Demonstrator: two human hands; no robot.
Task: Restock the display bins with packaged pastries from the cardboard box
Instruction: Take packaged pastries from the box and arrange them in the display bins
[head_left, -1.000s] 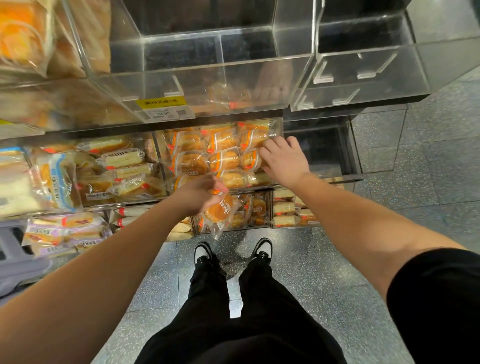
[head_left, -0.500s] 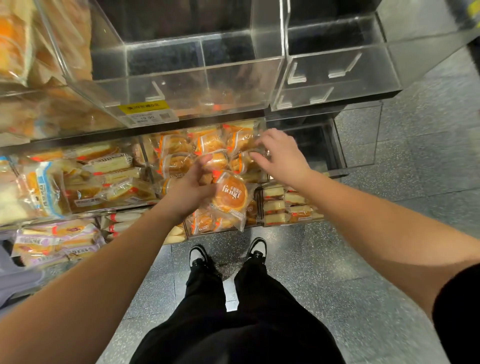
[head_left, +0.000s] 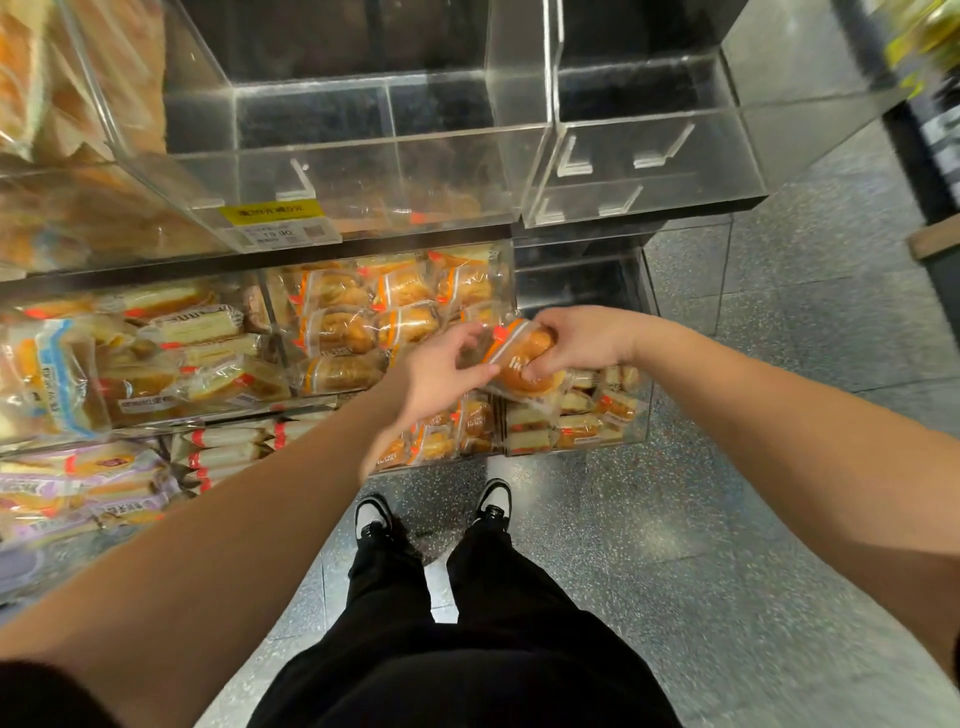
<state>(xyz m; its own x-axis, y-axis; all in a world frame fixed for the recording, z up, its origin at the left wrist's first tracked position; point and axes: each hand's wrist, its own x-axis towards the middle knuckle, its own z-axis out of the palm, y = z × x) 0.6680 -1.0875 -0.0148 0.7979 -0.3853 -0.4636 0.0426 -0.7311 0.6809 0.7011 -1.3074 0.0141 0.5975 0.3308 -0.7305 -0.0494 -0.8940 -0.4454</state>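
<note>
A bun (head_left: 524, 364), round and golden in a clear crinkly wrapper with an orange band, sits between both hands in front of the middle bin (head_left: 395, 317). The right hand (head_left: 582, 343) curls fingers and thumb around its far side; the left hand (head_left: 441, 369) pinches the wrapper's near edge. The bun is not yet placed. That bin looks nearly full of matching glossy packs, so this restock seems well along here, though the clear acrylic top bins (head_left: 639, 150) stand bare and the dark bin (head_left: 576, 280) beside it appears empty. The cardboard box is out of view. Lower bins (head_left: 571, 415) hold pale sliced cakes. The floor (head_left: 727, 519) is speckled grey stone, polished.
</note>
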